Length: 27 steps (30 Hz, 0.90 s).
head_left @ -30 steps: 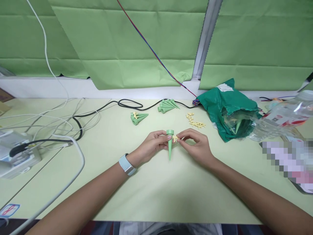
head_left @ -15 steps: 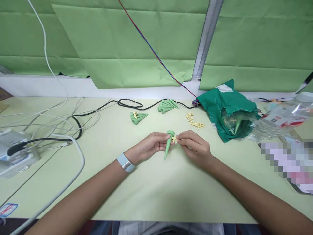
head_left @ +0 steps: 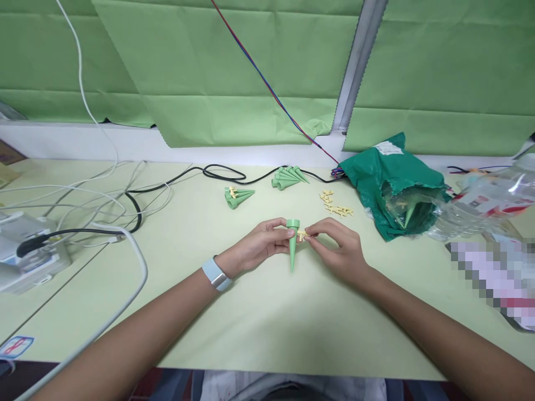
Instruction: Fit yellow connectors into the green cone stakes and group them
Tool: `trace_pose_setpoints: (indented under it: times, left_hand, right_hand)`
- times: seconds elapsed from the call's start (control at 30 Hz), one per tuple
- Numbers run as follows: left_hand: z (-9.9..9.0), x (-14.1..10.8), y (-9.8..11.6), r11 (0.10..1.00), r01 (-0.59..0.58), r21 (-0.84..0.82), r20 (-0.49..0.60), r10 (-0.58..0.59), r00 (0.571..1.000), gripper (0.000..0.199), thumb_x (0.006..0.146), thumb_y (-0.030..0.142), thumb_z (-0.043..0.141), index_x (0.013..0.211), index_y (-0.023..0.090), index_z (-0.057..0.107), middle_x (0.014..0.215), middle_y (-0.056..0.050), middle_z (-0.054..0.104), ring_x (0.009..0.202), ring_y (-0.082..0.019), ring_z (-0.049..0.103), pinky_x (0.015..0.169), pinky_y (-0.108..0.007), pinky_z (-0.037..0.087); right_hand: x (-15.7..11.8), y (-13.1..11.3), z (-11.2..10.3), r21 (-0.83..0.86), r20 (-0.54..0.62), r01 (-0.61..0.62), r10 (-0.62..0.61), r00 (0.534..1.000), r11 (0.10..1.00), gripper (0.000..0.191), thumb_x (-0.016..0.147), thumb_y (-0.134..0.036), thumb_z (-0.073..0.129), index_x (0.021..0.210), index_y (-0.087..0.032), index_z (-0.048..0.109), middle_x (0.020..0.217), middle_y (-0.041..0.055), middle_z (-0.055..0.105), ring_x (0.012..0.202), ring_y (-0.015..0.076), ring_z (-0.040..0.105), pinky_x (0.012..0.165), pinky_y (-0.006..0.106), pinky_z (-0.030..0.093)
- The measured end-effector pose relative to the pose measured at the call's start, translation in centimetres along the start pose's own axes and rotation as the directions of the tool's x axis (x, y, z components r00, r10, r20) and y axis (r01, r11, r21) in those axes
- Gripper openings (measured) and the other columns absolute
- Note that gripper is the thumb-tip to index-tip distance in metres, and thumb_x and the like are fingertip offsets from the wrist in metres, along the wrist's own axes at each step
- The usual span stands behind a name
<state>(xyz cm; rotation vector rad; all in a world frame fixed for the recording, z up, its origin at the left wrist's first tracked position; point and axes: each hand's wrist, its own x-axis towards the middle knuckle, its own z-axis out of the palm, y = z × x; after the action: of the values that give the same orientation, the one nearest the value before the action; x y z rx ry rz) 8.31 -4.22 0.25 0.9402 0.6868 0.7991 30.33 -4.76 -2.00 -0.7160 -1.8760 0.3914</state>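
Note:
My left hand [head_left: 267, 239] grips a green plastic watering spike [head_left: 293, 253], its pointed end down and its wide cap up. Between the fingertips of my right hand [head_left: 338, 245] is a small pale-yellow valve [head_left: 301, 235], which meets the side of the spike just below the cap. Whether it sits in a hole there I cannot tell. Farther back lie a small group of spikes [head_left: 239, 199] with yellow valves on some, and a fan of several other green spikes [head_left: 288, 178]. Loose yellow valves [head_left: 339, 211] are scattered to the right.
A torn green plastic bag [head_left: 395, 184] with spikes inside lies at the right. Beside it are a clear plastic bottle [head_left: 487, 195] and a blurred flat item [head_left: 493, 278]. White cables and a power adapter [head_left: 35, 250] crowd the left; a black cable [head_left: 225, 177] crosses the back.
The spike in my left hand has turned from slanting to nearly upright. My right hand's fingers have shifted on the yellow valve, which stays against the spike's side.

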Motion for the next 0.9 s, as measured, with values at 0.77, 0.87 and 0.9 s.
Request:
trace_pose_setpoints:
  times: [0.77,0.87,0.9]
  left_hand:
    - [1.09,-0.07,-0.72,0.988,-0.115,0.101,0.033,0.112,0.993,0.023,0.085,0.025,0.079,0.091,0.018,0.058,0.094,-0.004,0.068,0.090,-0.017,0.066,0.083,-0.032,0.052]
    - [0.98,-0.02,-0.75,0.987,-0.112,0.117,0.022,0.110,0.994,0.023,0.086,0.027,0.078,0.092,0.018,0.058,0.095,-0.004,0.067,0.087,-0.016,0.065,0.082,-0.032,0.052]
    - [0.94,-0.02,-0.75,0.987,-0.109,0.119,0.013,0.109,0.994,0.023,0.086,0.027,0.078,0.091,0.017,0.059,0.094,-0.004,0.066,0.086,-0.015,0.064,0.082,-0.032,0.052]
  right_hand:
    - [0.01,0.26,-0.45,0.144,0.171,-0.429,0.404,0.898,0.892,0.040,0.102,-0.044,0.054,0.074,-0.019,0.069,0.066,0.0018,0.068,0.061,0.0156,0.063,0.060,0.029,0.050]
    - [-0.01,0.33,-0.72,0.135,0.171,-0.417,0.394,0.903,0.899,0.042,0.106,-0.044,0.044,0.086,-0.019,0.070,0.069,0.0018,0.067,0.061,0.0152,0.061,0.063,0.029,0.048]
    - [0.03,0.29,-0.86,0.125,0.165,-0.386,0.365,0.916,0.914,0.035,0.105,-0.042,0.046,0.095,-0.019,0.070,0.075,0.0023,0.068,0.064,0.0155,0.062,0.066,0.029,0.049]
